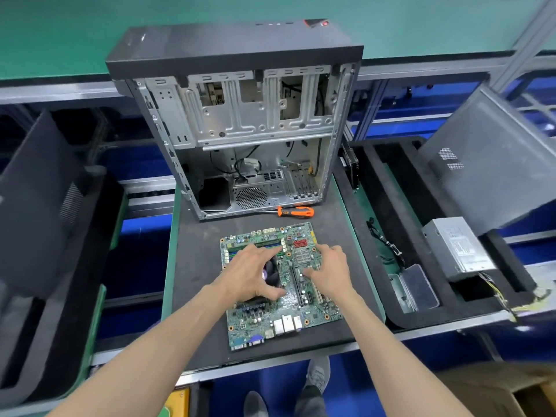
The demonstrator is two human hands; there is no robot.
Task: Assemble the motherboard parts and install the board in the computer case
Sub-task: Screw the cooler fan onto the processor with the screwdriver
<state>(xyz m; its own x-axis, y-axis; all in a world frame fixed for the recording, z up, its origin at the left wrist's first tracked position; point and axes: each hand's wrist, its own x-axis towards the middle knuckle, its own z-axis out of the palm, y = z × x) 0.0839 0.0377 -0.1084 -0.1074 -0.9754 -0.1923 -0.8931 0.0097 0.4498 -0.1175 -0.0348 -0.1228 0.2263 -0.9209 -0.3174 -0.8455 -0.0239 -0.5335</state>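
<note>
The green motherboard [279, 284] lies flat on the dark desk [195, 266], just in front of the open computer case [240, 130], which stands with its side off. The left hand [252, 272] is spread over the CPU cooler fan [270, 273], its fingers [267, 251] curled round the fan. The right hand [329, 272] rests on the board near the expansion slots, fingers relaxed and holding nothing. An orange screwdriver [296, 211] lies between case and board. A power supply [458, 246] sits in the tray to the right.
</note>
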